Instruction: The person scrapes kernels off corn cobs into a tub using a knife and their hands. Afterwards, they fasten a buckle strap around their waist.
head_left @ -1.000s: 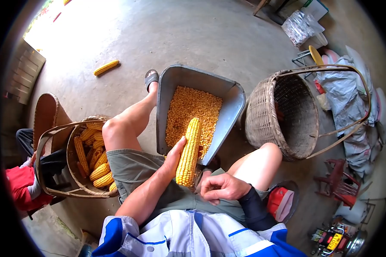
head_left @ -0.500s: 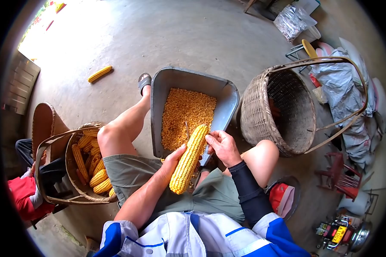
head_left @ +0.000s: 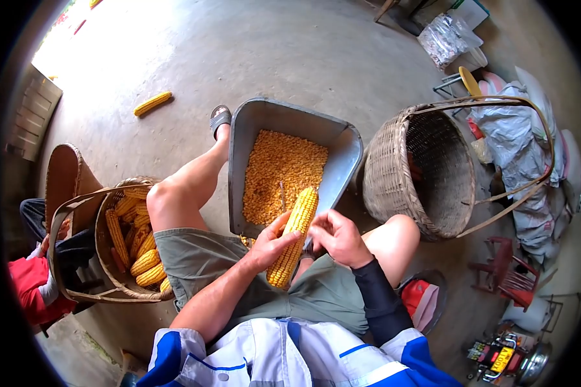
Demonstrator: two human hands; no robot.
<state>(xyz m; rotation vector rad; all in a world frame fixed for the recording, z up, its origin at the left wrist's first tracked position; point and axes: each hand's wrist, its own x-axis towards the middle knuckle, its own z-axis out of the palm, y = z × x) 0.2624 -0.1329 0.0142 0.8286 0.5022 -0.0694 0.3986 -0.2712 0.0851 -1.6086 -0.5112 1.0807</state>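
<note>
A yellow corn cob (head_left: 293,238) slants over my lap, full of kernels, its upper end over the near edge of a grey metal scoop-shaped bin (head_left: 346,151). My left hand (head_left: 272,242) is wrapped round the cob's left side. Close to the cob's right side is my right hand (head_left: 339,237), its fingers curled together; whether they hold anything is too small to tell. Loose kernels (head_left: 281,164) cover much of the bin's bottom, and a thin rod stands up among them near the cob's tip.
At the left, a wicker basket (head_left: 101,242) holds several cobs, beside a person in red (head_left: 35,290). A larger basket (head_left: 387,174) stands right of the bin. One cob (head_left: 153,104) lies on the floor. Sacks (head_left: 513,142) and a red chair (head_left: 507,271) are at the right.
My right hand has come up from my lap to the cob's right side, and its fingers have since moved slightly down along it. The cob has shifted a little right in my left hand.
</note>
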